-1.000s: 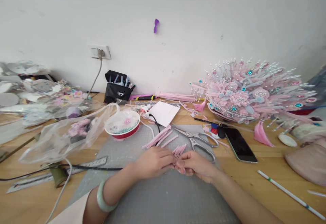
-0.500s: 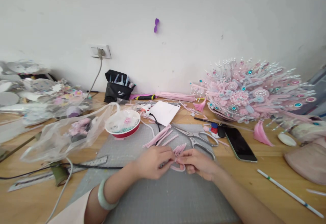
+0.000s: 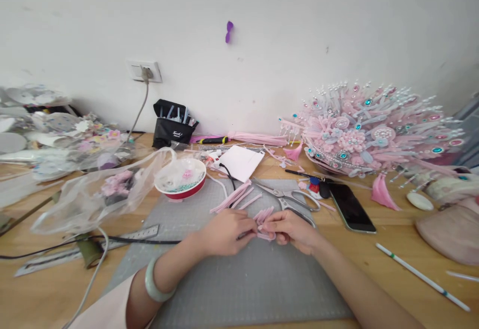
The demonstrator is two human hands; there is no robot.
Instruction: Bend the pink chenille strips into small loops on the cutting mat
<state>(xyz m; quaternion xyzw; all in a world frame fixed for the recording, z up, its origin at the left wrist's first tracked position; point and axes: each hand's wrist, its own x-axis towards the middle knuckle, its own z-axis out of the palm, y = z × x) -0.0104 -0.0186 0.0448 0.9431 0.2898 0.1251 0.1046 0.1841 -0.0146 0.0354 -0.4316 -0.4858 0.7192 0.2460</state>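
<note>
Over the grey cutting mat (image 3: 239, 289), a small piece of bent pink fuzzy stems (image 3: 264, 214) is pinched between both hands. My left hand (image 3: 230, 232) grips its left side with curled fingers; my right hand (image 3: 292, 230) pinches its right side. The fingers hide much of the piece. Loose pink stems (image 3: 234, 197) lie just behind my left hand. Silver scissors (image 3: 286, 197) rest partly open behind my right hand. A red-rimmed white bowl (image 3: 194, 189) with beads and plastic stands at the mat's back left edge.
A large pink beaded headdress (image 3: 352, 139) fills the back right, with a phone (image 3: 352, 207) before it. At left are a plastic bag (image 3: 82, 202), a ruler (image 3: 48, 262) and cables. A black pouch (image 3: 174, 132) and white paper (image 3: 243, 162) stand or lie behind.
The pink loop below the fingers now looks smaller and drawn closer to them. Both hands stay together around the piece. The whole view has shifted slightly.
</note>
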